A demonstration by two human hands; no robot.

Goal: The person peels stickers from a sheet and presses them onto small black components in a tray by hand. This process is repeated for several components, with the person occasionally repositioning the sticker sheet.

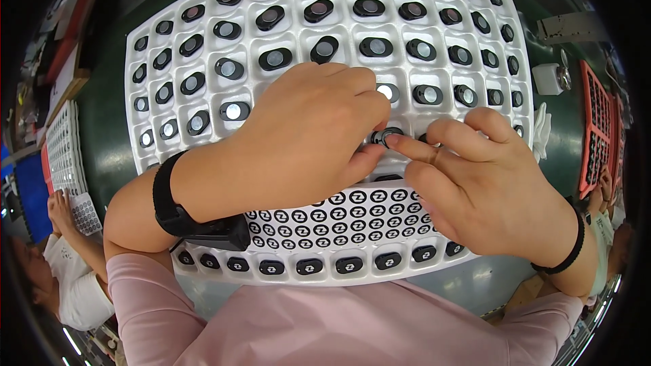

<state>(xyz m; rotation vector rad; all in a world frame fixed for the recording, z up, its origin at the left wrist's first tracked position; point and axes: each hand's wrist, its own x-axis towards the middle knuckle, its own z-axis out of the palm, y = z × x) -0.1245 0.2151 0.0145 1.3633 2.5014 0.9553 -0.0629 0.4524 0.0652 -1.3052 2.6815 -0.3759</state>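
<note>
Near the middle of a white moulded tray (244, 88), my left hand (319, 129) pinches a small black oval piece (388, 137) with a round silver-grey disc on it. My right hand (475, 176) lays the tip of its index finger on that piece, with the other fingers bent and apart. Across the tray's near part lies a white sheet of round black-and-white stickers (332, 220), partly under my left wrist. Several black oval pieces with round discs, such as one piece (275, 59), sit singly in the tray's pockets. In the nearest row, pieces such as one (310, 266) bear a round sticker.
A small whitish container (548, 79) and a crumpled white item (541, 132) stand right of the tray on the green table (105, 135). Red trays (595, 129) lie farther right. At the left, another person's hands (60, 210) are beside a white tray (64, 149).
</note>
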